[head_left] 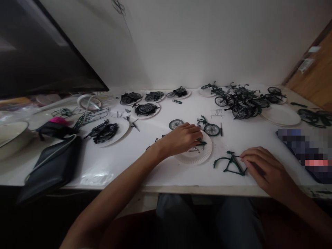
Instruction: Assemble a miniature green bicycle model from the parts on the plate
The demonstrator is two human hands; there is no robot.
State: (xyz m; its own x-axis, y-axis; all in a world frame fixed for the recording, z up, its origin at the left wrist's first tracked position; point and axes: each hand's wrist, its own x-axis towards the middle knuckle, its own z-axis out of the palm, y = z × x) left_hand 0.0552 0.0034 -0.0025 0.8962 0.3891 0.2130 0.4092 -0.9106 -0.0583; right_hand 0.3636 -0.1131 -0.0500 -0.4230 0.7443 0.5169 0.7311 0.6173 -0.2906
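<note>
My right hand (268, 169) pinches the end of a dark green miniature bicycle frame (228, 163) with a curved mudguard, just above the table's front edge. My left hand (185, 137) reaches over a white paper plate (193, 159), fingers curled down together. Small green and metal parts (201, 143) lie on that plate, partly under the fingers; what the fingertips grip is hidden. Behind the plate is a partly built miniature bicycle (204, 121) with a spoked wheel (212, 130). A loose spoked wheel (176, 124) lies beyond my left wrist.
A heap of miniature bicycles (240, 102) stands at the back right, beside stacked paper plates (282, 116). More plates of dark parts line the back, with another plate (123, 129) at left. A black case (53, 166), a bowl (14, 141) and a screen (46, 52) occupy the left.
</note>
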